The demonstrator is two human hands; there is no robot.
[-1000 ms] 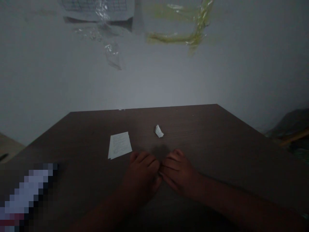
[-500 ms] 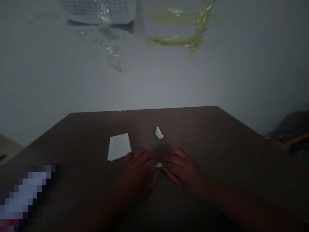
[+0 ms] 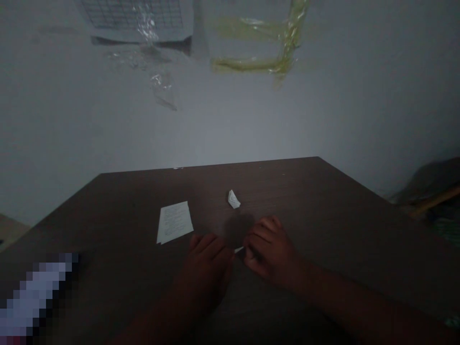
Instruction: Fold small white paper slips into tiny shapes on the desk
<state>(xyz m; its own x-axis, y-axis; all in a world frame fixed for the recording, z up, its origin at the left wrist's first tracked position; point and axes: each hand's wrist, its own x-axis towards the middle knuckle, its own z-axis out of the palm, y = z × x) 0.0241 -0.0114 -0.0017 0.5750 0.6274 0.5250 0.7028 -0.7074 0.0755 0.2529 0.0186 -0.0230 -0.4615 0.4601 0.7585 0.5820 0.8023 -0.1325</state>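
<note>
Between my two hands, low in the middle of the head view, a small piece of white paper (image 3: pixel 238 249) shows as a thin sliver. My left hand (image 3: pixel 211 261) is closed on its left end, fingers bent and pressed together. My right hand (image 3: pixel 270 249) pinches the right end, its fingers curled over. Most of the paper is hidden by the fingers. Beyond my hands lies a small folded, crumpled white paper (image 3: pixel 234 199). Left of it, near my left fingers, printed paper sheets (image 3: pixel 175 222) lie flat, one partly over another.
The brown table (image 3: pixel 323 206) meets a pale wall (image 3: pixel 251 120) at its far edge. A pixelated, blurred-out object (image 3: pixel 36 294) lies at the front left. On the wall are a gridded sheet (image 3: pixel 136 17) and yellowish tape (image 3: pixel 247 64). Dark items (image 3: pixel 434 184) stand beyond the right edge.
My fingers have shifted on the held paper, which now slants up to the right instead of lying level. The view has turned slightly; the papers on the table stay where they were.
</note>
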